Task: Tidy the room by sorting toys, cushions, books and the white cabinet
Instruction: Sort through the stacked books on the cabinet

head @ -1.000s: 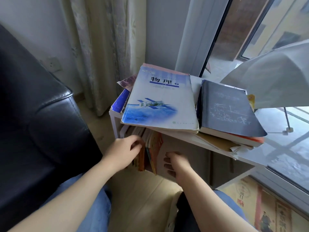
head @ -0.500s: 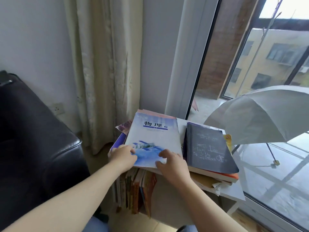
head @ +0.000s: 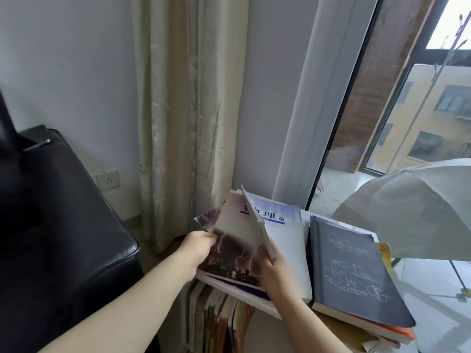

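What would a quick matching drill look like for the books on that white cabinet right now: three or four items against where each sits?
Items:
1. lightning-cover book
2. pale blue textbook
3. dark chalkboard-cover book
4. upright books

Places:
A. lower shelf of the white cabinet
B. right stack on top
C. between left hand and right hand
D. flat in the middle on top

Pairs: 1-C, 2-D, 3-B, 4-A

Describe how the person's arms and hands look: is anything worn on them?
Both forearms are bare, with no sleeves in view. The left hand and the right hand wear no gloves. No rings, watch or bracelet can be seen.
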Tool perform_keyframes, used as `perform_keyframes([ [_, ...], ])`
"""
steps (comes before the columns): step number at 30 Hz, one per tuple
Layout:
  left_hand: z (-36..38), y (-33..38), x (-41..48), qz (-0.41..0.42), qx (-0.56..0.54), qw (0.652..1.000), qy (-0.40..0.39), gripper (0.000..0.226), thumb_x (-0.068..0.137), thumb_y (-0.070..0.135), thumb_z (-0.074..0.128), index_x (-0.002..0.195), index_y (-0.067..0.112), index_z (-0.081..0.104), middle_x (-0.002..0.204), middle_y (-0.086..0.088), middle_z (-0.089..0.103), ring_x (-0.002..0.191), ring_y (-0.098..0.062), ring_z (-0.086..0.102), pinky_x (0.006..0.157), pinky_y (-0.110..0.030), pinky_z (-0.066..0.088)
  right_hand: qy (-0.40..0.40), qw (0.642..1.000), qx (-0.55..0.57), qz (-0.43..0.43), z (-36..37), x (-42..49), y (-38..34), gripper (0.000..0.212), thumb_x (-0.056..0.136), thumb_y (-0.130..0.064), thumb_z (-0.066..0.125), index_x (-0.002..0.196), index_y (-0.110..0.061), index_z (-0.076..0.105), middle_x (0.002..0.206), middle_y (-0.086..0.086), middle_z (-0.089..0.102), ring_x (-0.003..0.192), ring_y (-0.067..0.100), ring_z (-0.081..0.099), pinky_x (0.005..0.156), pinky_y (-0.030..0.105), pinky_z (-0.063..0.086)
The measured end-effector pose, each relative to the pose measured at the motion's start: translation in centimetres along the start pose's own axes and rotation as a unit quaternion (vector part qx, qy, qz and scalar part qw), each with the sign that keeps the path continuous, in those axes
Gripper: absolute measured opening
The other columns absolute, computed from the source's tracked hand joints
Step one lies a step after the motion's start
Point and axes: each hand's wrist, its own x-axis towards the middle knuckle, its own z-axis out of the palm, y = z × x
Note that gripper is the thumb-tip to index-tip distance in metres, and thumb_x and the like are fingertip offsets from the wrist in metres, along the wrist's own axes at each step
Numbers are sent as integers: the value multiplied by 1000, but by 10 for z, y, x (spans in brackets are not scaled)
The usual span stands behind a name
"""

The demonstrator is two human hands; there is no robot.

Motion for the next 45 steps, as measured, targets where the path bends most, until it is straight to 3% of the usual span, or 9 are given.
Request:
perform_keyframes([
  [6, 3, 1, 9, -56, 15, 998, 21, 17, 91, 3, 50, 94, 13, 64, 100, -13, 64, 99, -28, 57, 81, -34, 46, -21, 1000, -8, -18, 1, 5, 5, 20, 98, -25, 41, 96, -40, 54, 77, -3, 61, 79, 18, 56, 75, 37, 47],
  [12, 9, 34, 2, -6, -101, 992, -76, 18, 93, 0, 49, 83, 4, 64, 80, -13, 65, 72, -21, 61, 64, -30, 53, -118, 944, -303, -55, 3, 5, 8, 90, 72, -77, 43, 147, -43, 10, 151, -21, 17, 143, 10, 15, 115, 47, 10],
  [16, 6, 44, 0, 10, -178, 975, -131, 25, 101, 17, 39, 102, 9, 62, 89, -7, 65, 79, -18, 60, 70, -28, 48, -17, 993, -110, -41, 1, 22, 1, 49, 94, -27, 48, 139, -42, 36, 118, -8, 61, 96, 15, 58, 87, 36, 47],
  [19, 1, 30, 22, 53, -3, 998, 19, 25, 99, 14, 42, 116, 14, 61, 112, -3, 61, 99, -20, 56, 79, -29, 41, 17, 999, 25, -13, -10, 27, -3, 38, 95, -16, 49, 124, -41, 51, 98, -10, 65, 80, 9, 56, 67, 25, 43],
  [26, 6, 0, 46, 8, 186, 982, 44, 46, 92, 23, 54, 135, 14, 41, 124, -10, 53, 104, -24, 51, 87, -32, 44, 73, 956, 279, 57, -31, 31, -1, 15, 96, -9, 48, 102, -16, 59, 86, 4, 65, 80, 23, 59, 73, 35, 47],
  [30, 32, 5, 43, 117, 426, 895, 53, 53, 93, 39, 49, 142, 25, 34, 158, -4, 6, 146, -27, -1, 118, -42, 10, 100, 926, 359, 68, -35, 33, 1, 16, 95, -7, 48, 98, -18, 59, 93, 11, 65, 83, 28, 60, 75, 38, 48],
  [36, 63, 23, 28, 176, 495, 849, -55, 61, 91, 41, 49, 146, 36, 23, 159, 0, -1, 145, -26, -13, 115, -49, -8, 134, 863, 484, 50, -48, 36, -11, 17, 95, -7, 46, 102, -14, 59, 92, 12, 67, 78, 27, 64, 69, 37, 52],
  [40, 66, 38, 25, 144, 160, 966, -141, 71, 89, 45, 53, 148, 39, 13, 154, 8, 21, 144, -16, 14, 119, -41, 8, 68, 801, 593, 46, -65, 38, -29, 32, 94, -20, 44, 122, -9, 55, 105, 13, 69, 81, 24, 70, 68, 36, 55],
  [45, 64, 71, 6, 166, -56, 977, -125, 55, 98, 40, 42, 147, 36, 17, 146, 12, 34, 129, -11, 36, 102, -23, 26, -7, 770, 635, 72, -68, 28, -54, 32, 96, -29, 39, 100, -8, 62, 83, 11, 74, 67, 22, 71, 74, 40, 46],
])
